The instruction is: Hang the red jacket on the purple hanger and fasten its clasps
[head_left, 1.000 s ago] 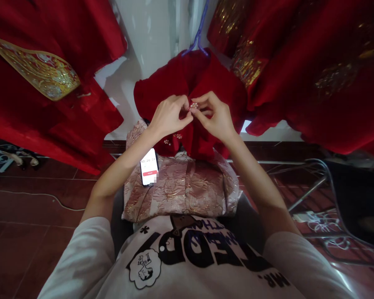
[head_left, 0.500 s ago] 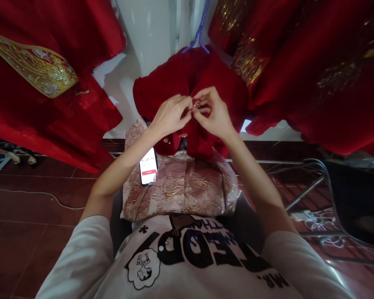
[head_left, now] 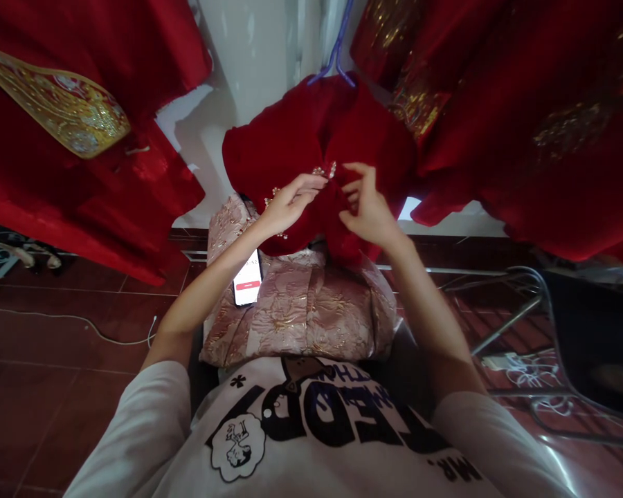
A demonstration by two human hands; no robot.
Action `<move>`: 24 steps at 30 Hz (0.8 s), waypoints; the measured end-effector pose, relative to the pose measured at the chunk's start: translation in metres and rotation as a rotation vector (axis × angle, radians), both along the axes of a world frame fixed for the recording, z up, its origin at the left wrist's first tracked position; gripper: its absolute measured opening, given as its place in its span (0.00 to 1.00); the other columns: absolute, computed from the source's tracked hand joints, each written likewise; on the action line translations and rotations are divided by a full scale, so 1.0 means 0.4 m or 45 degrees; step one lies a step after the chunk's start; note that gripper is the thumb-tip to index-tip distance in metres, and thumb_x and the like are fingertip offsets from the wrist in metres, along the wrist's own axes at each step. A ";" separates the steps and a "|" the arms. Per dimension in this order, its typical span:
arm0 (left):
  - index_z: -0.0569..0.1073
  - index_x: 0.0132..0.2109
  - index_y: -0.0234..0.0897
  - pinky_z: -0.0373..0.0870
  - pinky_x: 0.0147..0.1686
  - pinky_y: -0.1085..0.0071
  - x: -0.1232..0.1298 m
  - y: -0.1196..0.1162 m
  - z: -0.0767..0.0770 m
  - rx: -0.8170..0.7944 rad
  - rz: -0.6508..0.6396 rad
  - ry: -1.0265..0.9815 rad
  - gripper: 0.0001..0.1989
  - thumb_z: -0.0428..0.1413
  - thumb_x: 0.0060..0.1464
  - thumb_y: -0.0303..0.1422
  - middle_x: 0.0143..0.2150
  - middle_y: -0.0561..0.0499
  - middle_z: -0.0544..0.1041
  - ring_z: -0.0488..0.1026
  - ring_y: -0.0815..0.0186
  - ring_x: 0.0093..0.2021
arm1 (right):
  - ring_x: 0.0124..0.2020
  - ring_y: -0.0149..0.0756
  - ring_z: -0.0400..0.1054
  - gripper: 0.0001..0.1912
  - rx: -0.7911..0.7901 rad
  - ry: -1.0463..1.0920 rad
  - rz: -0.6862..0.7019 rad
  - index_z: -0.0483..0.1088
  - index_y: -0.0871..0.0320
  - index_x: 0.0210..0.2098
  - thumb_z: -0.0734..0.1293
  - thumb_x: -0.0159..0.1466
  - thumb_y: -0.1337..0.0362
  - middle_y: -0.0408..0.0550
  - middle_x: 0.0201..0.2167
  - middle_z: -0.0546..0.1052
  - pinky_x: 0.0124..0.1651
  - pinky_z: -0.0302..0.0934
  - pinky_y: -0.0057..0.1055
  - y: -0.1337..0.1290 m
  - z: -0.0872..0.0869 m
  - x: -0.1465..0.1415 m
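Note:
A dark red velvet-looking garment (head_left: 275, 152) hangs in front of me on a purple hanger (head_left: 337, 59). Small sparkling ornaments (head_left: 332, 170) sit along its front opening, and others show further down by my left wrist. My left hand (head_left: 293, 200) has its fingers close together on the garment's front edge, just below the upper ornaments; its grip is partly hidden. Just right of the opening is my right hand (head_left: 366, 204), its fingers apart and slightly bent, holding nothing.
On my lap lies a folded pink-gold brocade bundle (head_left: 311, 311) in clear plastic, with a lit phone (head_left: 247, 283) on it. Red garments with gold decoration (head_left: 83, 117) hang on both sides. At right stands a metal-framed black chair (head_left: 592, 332); a white cable (head_left: 91, 325) crosses the floor at left.
Both hands were pinching together at the ornament. Now my right hand has let go and drawn off to the right, while my left has shifted slightly down-left. More ornaments show on the garment.

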State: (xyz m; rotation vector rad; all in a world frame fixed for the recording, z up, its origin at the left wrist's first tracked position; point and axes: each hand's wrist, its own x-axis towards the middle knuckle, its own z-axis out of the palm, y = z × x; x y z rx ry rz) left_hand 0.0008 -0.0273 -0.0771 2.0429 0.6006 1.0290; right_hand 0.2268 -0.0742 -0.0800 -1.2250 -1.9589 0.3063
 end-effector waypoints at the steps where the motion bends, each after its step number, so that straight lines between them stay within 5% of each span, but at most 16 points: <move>1: 0.73 0.58 0.38 0.68 0.67 0.58 -0.006 0.000 -0.004 -0.015 0.013 0.020 0.13 0.48 0.73 0.31 0.61 0.44 0.77 0.75 0.60 0.62 | 0.48 0.46 0.74 0.36 -0.025 -0.031 -0.046 0.59 0.54 0.68 0.67 0.61 0.65 0.54 0.48 0.77 0.53 0.71 0.46 -0.003 0.014 0.030; 3: 0.73 0.58 0.39 0.68 0.66 0.59 -0.011 0.003 -0.014 -0.054 0.020 0.055 0.14 0.46 0.73 0.31 0.62 0.44 0.77 0.74 0.60 0.63 | 0.40 0.43 0.74 0.25 -0.020 -0.050 -0.125 0.69 0.56 0.57 0.67 0.61 0.65 0.51 0.39 0.78 0.48 0.71 0.42 -0.012 0.048 0.082; 6: 0.72 0.60 0.40 0.67 0.68 0.60 0.001 0.016 -0.028 -0.100 0.015 0.061 0.14 0.47 0.73 0.31 0.67 0.46 0.74 0.72 0.60 0.66 | 0.34 0.37 0.71 0.15 0.004 0.050 -0.099 0.72 0.55 0.49 0.69 0.62 0.63 0.46 0.33 0.76 0.41 0.69 0.36 -0.046 0.108 0.119; 12: 0.74 0.57 0.39 0.75 0.57 0.65 0.016 0.013 -0.033 -0.194 0.170 0.008 0.14 0.49 0.74 0.39 0.63 0.45 0.77 0.78 0.61 0.59 | 0.36 0.33 0.70 0.18 -0.218 0.279 0.261 0.69 0.53 0.45 0.75 0.60 0.58 0.45 0.38 0.75 0.36 0.66 0.30 -0.142 0.197 0.094; 17: 0.77 0.43 0.36 0.77 0.39 0.75 -0.065 -0.003 -0.029 -0.149 0.487 -0.122 0.15 0.48 0.74 0.37 0.46 0.44 0.83 0.81 0.69 0.39 | 0.43 0.33 0.71 0.22 -0.507 0.461 0.537 0.70 0.55 0.43 0.80 0.54 0.58 0.44 0.41 0.74 0.41 0.70 0.28 -0.142 0.195 0.073; 20: 0.75 0.40 0.37 0.76 0.36 0.78 -0.117 0.000 -0.043 -0.148 0.633 -0.190 0.12 0.50 0.72 0.31 0.45 0.45 0.82 0.79 0.71 0.37 | 0.39 0.31 0.70 0.26 -0.574 0.498 0.550 0.71 0.56 0.42 0.83 0.51 0.55 0.43 0.38 0.73 0.41 0.70 0.28 -0.117 0.172 0.037; 24: 0.75 0.41 0.38 0.76 0.39 0.77 -0.139 -0.007 -0.067 -0.242 0.602 -0.158 0.11 0.49 0.71 0.28 0.47 0.47 0.82 0.80 0.71 0.40 | 0.32 0.29 0.68 0.31 -0.592 0.411 0.473 0.70 0.56 0.44 0.84 0.49 0.51 0.42 0.34 0.71 0.30 0.67 0.27 -0.076 0.124 -0.037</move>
